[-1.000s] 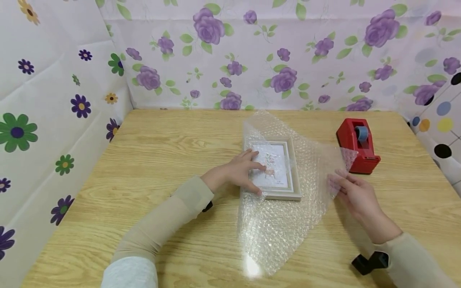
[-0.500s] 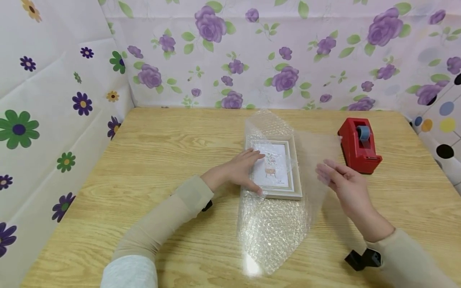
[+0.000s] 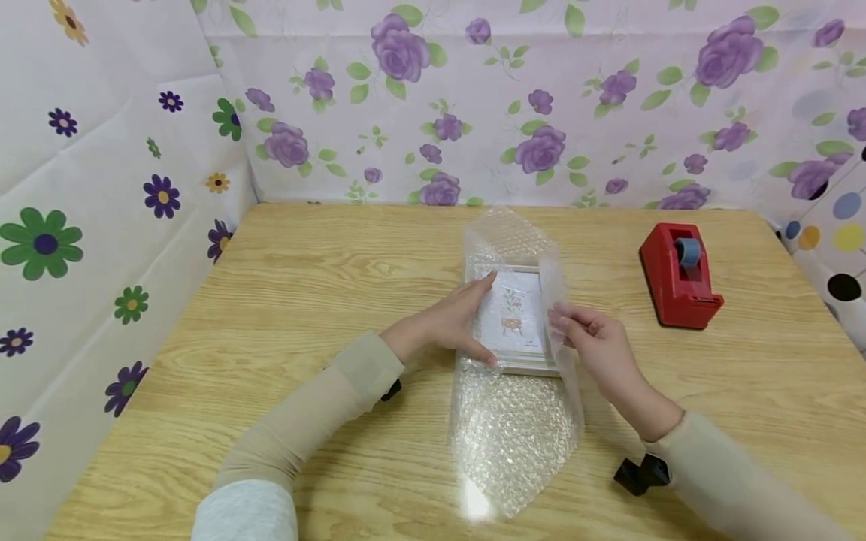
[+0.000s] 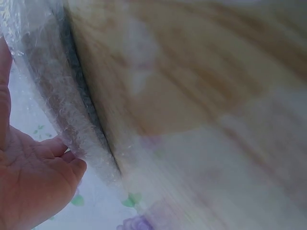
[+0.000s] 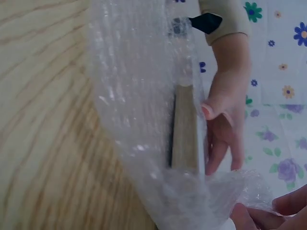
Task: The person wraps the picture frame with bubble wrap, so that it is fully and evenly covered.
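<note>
A light-coloured picture frame (image 3: 512,323) with a flower-pot print lies face up on a sheet of bubble wrap (image 3: 513,436). One layer of the wrap covers the frame's left part. My left hand (image 3: 455,319) rests there with fingers spread, pressing the wrap on the frame. At the frame's right edge, my right hand (image 3: 604,347) pinches the wrap's other side, which stands up and folds inward over the border. The right wrist view shows the frame's side (image 5: 184,129) between the wrap layers. In the left wrist view, bubble wrap (image 4: 62,96) covers the frame's near side.
A red tape dispenser (image 3: 679,278) with a blue roll stands to the right on the wooden table (image 3: 304,285). Floral cloth (image 3: 487,113) hangs behind the table. Black wrist devices (image 3: 641,473) sit near both cuffs.
My right hand has moved left, bringing the wrap's right side from flat out near the dispenser up and over the frame's right border. My left hand has stayed on the frame.
</note>
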The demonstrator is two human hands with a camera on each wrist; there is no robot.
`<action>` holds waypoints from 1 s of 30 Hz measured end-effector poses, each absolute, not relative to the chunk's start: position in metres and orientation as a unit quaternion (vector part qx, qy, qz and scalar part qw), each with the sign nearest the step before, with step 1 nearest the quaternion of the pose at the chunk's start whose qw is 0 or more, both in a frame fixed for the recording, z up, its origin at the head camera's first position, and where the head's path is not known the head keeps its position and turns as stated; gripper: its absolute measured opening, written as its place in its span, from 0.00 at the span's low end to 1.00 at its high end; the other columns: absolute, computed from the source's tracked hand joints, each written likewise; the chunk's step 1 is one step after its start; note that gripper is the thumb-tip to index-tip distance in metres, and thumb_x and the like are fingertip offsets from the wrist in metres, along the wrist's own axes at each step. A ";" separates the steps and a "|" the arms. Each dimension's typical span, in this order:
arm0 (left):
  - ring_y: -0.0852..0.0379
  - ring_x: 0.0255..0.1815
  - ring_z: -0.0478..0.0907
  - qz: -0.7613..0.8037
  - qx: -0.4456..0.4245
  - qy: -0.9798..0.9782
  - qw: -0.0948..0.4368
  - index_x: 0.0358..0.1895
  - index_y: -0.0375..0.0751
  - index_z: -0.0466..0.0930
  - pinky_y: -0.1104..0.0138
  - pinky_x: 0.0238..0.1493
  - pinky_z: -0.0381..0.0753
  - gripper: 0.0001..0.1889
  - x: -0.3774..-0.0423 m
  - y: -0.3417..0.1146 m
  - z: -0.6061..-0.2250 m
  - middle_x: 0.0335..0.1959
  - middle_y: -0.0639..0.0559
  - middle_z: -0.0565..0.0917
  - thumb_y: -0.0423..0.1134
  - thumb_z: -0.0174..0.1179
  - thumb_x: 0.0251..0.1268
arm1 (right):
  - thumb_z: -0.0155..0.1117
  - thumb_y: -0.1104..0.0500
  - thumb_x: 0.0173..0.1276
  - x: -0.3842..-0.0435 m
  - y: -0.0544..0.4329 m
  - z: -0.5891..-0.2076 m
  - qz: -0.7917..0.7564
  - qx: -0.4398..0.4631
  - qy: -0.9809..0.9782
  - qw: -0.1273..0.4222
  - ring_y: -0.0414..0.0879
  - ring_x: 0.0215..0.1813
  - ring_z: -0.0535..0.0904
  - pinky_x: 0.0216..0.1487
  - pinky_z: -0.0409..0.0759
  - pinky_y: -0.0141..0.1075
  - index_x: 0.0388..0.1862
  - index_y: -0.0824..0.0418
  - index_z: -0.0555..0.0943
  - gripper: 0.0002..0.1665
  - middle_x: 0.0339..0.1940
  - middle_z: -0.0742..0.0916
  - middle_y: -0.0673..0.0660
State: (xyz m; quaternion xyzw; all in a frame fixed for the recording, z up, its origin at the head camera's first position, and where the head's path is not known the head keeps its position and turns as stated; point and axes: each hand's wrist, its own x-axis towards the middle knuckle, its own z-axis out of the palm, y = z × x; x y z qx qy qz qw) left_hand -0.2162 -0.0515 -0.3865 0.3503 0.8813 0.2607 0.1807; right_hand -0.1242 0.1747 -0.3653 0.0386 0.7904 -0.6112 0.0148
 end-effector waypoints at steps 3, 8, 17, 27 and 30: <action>0.48 0.78 0.40 0.274 0.357 0.876 0.172 0.76 0.40 0.27 0.61 0.77 0.39 0.75 -0.216 -0.051 -0.388 0.78 0.44 0.42 0.56 0.79 0.31 | 0.52 0.66 0.72 -0.125 0.169 -0.370 -0.583 0.027 0.812 0.019 0.22 0.38 0.76 0.38 0.78 0.19 0.59 0.75 0.73 0.20 0.57 0.79 0.70; 0.50 0.78 0.41 0.296 0.375 0.866 0.148 0.76 0.42 0.26 0.62 0.77 0.41 0.77 -0.217 -0.051 -0.391 0.78 0.46 0.40 0.55 0.80 0.28 | 0.52 0.69 0.70 -0.126 0.165 -0.376 -0.549 0.010 0.836 0.011 0.26 0.28 0.74 0.28 0.75 0.20 0.55 0.76 0.75 0.18 0.51 0.82 0.73; 0.42 0.77 0.32 0.319 0.373 0.857 0.159 0.76 0.64 0.39 0.43 0.71 0.54 0.66 -0.214 -0.052 -0.387 0.76 0.35 0.33 0.52 0.79 0.33 | 0.53 0.68 0.69 -0.131 0.161 -0.382 -0.462 -0.032 0.886 0.008 0.33 0.22 0.70 0.23 0.71 0.25 0.54 0.76 0.77 0.17 0.29 0.84 0.65; 0.44 0.77 0.28 0.315 0.410 0.848 0.119 0.73 0.55 0.54 0.41 0.71 0.53 0.58 -0.212 -0.051 -0.387 0.77 0.39 0.32 0.50 0.79 0.32 | 0.57 0.65 0.69 -0.129 0.158 -0.384 -0.432 -0.091 0.897 0.034 0.61 0.50 0.82 0.49 0.83 0.46 0.58 0.76 0.74 0.21 0.51 0.82 0.72; 0.37 0.77 0.31 0.294 0.421 0.850 0.116 0.68 0.50 0.67 0.40 0.72 0.44 0.48 -0.211 -0.051 -0.387 0.77 0.39 0.40 0.50 0.78 0.35 | 0.58 0.64 0.69 -0.128 0.159 -0.384 -0.431 -0.103 0.895 0.045 0.63 0.53 0.80 0.53 0.81 0.48 0.59 0.76 0.73 0.23 0.54 0.81 0.73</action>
